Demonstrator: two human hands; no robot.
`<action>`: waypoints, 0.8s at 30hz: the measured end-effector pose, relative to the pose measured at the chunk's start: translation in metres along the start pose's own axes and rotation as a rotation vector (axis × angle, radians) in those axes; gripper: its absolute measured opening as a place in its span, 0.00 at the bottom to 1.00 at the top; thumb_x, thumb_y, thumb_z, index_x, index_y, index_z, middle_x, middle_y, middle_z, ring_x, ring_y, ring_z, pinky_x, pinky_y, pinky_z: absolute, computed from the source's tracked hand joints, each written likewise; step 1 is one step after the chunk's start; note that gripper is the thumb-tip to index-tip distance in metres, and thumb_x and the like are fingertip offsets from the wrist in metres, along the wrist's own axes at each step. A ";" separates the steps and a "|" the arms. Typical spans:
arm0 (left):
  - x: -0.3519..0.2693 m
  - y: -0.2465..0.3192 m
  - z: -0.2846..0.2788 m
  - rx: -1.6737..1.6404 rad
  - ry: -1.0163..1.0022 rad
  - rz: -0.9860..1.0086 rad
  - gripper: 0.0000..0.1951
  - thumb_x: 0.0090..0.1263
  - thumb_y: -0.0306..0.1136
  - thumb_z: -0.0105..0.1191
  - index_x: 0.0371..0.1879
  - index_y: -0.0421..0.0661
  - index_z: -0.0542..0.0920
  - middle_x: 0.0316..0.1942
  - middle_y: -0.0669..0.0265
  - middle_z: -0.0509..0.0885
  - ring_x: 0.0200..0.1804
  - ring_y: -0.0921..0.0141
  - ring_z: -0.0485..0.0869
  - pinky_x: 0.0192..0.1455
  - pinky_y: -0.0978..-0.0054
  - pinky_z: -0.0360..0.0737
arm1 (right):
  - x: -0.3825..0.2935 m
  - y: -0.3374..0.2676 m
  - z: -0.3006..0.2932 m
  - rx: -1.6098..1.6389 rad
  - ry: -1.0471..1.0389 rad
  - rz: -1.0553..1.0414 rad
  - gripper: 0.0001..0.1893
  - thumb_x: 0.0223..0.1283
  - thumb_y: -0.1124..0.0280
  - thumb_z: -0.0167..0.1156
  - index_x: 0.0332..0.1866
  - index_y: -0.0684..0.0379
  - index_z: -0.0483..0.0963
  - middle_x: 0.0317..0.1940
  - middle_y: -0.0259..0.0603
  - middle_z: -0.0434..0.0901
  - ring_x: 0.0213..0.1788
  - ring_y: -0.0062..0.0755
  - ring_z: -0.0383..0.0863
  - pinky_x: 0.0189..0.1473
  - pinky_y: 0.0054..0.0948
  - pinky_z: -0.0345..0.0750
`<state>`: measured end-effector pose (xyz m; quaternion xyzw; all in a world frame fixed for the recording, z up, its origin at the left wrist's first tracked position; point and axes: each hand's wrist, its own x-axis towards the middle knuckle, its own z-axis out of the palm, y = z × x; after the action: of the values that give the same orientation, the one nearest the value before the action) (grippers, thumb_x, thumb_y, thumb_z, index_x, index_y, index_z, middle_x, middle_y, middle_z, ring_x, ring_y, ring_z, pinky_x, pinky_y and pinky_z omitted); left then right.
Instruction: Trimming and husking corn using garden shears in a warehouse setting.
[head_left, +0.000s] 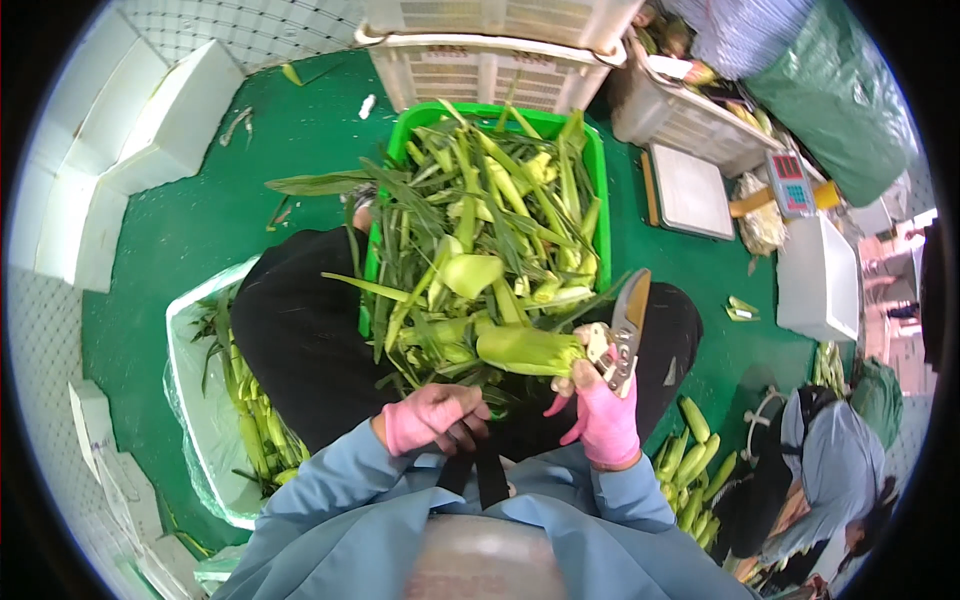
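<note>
In a pink fingerless glove, my right hand (598, 401) grips metal pruning shears (628, 322) with the blades pointing up and away. Its fingertips also touch the end of a green ear of corn in its husk (529, 351), which lies sideways over the near edge of the basket. My left hand (439, 416), gloved in the same pink, is left of the ear with curled fingers; whether it holds anything is unclear. A green plastic basket (604, 187) heaped with husks and leaves (472, 210) stands between my knees.
A foam box (180, 315) with unhusked corn (259, 427) is at left. Husked-down ears (690, 465) lie on the floor at right. Stacked crates (495, 75), a scale (690, 191) and an empty-looking foam box (814, 289) stand beyond. A person (832, 457) sits at lower right.
</note>
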<state>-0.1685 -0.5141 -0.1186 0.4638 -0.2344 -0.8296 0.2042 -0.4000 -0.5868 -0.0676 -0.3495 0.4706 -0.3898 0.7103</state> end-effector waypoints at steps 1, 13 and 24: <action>-0.006 0.006 0.014 -0.026 0.145 0.085 0.20 0.74 0.49 0.49 0.44 0.41 0.77 0.37 0.63 0.82 0.34 0.74 0.81 0.34 0.78 0.78 | 0.001 0.003 0.002 -0.043 -0.014 -0.038 0.20 0.64 0.70 0.57 0.60 0.63 0.67 0.28 0.37 0.77 0.22 0.22 0.76 0.15 0.17 0.72; -0.003 0.045 0.052 0.703 0.734 1.006 0.16 0.58 0.32 0.66 0.39 0.43 0.73 0.26 0.67 0.75 0.25 0.74 0.73 0.29 0.76 0.72 | -0.013 0.006 0.028 -0.308 -0.210 -0.221 0.21 0.58 0.77 0.58 0.58 0.62 0.69 0.33 0.34 0.76 0.32 0.20 0.78 0.36 0.21 0.76; -0.013 0.044 0.035 -0.372 0.222 0.881 0.04 0.73 0.30 0.51 0.39 0.44 0.72 0.25 0.67 0.73 0.15 0.76 0.69 0.20 0.75 0.71 | -0.014 -0.002 0.017 0.501 -0.353 -0.010 0.29 0.59 0.72 0.63 0.64 0.66 0.62 0.37 0.38 0.73 0.32 0.27 0.76 0.35 0.36 0.82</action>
<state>-0.1873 -0.5352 -0.0683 0.3621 -0.2330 -0.6377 0.6387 -0.3876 -0.5730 -0.0551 -0.2281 0.2276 -0.4303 0.8432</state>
